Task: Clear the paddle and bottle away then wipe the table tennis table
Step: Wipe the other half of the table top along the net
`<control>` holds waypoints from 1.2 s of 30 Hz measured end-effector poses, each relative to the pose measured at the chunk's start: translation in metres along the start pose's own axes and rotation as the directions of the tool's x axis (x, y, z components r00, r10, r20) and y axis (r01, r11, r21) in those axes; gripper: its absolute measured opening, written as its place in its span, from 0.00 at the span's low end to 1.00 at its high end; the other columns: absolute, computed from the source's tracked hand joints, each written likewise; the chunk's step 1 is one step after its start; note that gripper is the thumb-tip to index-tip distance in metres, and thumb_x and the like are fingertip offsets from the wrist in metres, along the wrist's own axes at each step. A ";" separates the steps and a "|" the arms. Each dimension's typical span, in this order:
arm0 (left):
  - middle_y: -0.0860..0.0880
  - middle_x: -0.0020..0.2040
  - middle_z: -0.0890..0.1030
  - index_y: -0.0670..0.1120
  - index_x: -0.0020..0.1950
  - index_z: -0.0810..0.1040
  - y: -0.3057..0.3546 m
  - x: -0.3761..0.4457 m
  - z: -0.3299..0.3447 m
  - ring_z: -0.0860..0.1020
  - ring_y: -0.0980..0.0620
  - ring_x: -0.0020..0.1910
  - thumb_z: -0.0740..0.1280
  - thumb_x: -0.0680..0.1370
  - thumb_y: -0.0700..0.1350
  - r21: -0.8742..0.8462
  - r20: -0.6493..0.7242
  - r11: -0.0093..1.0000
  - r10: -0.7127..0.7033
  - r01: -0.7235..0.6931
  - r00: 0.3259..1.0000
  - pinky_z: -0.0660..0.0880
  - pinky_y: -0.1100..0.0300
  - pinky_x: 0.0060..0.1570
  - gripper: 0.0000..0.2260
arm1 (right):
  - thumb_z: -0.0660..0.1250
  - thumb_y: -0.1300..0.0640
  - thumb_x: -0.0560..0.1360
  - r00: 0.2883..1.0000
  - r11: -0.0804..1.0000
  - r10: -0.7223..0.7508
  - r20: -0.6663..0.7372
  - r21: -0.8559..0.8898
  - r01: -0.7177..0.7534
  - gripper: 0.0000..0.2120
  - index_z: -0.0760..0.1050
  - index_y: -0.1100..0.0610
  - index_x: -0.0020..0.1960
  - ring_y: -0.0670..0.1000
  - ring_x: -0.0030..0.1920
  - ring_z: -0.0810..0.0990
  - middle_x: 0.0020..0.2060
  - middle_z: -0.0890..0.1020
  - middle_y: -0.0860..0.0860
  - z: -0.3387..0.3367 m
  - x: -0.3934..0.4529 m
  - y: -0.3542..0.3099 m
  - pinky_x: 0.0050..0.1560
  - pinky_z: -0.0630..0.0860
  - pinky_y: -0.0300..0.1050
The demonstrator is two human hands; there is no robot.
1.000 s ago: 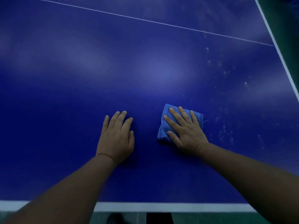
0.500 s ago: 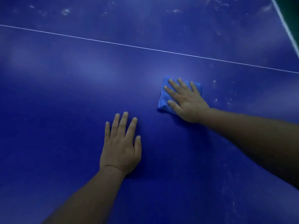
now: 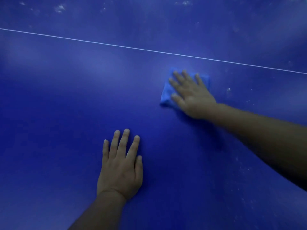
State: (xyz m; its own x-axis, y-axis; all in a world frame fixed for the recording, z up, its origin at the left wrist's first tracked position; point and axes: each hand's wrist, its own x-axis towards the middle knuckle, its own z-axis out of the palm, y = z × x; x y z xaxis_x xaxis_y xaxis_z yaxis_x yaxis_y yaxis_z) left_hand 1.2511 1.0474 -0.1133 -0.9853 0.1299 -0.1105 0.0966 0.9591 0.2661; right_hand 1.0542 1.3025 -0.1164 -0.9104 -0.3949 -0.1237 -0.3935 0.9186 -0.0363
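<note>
The view is filled by the blue table (image 3: 49,130), on which no brand, label or writing can be read. It is crossed from left to right by a thin white line (image 3: 116,45), and pale specks (image 3: 59,7) are scattered beyond that line and down the right side. The left hand (image 3: 120,170) is laid palm down on the bare surface in the near middle, its fingers (image 3: 123,141) straight and slightly spread, the thumb kept beside the palm. Farther off and to the right, just short of the white line, the right hand (image 3: 193,97) is pressed flat on a folded blue cloth (image 3: 167,93), the arm being stretched in from the right edge. Its fingers are extended and spread over the cloth, though they are blurred. The cloth is seen past the fingertips and at the thumb side.
</note>
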 end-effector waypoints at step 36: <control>0.40 0.76 0.66 0.43 0.72 0.73 -0.003 0.004 0.004 0.59 0.40 0.77 0.53 0.79 0.53 0.039 -0.042 0.999 0.034 -0.032 0.999 0.51 0.39 0.73 0.26 | 0.47 0.42 0.83 0.957 0.957 0.284 -0.053 0.080 -0.280 0.27 0.52 0.48 0.81 0.57 0.80 0.47 0.81 0.50 0.50 0.002 0.070 -0.040 0.75 0.42 0.65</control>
State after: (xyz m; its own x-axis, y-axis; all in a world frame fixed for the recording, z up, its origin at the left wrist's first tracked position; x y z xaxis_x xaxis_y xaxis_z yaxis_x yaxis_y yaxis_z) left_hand 1.2473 1.0461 -0.1180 -0.9865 0.1518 -0.0614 0.1339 0.9636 0.2315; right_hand 1.0063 1.2380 -0.1256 -0.9902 -0.1176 -0.0759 -0.1116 0.9906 -0.0792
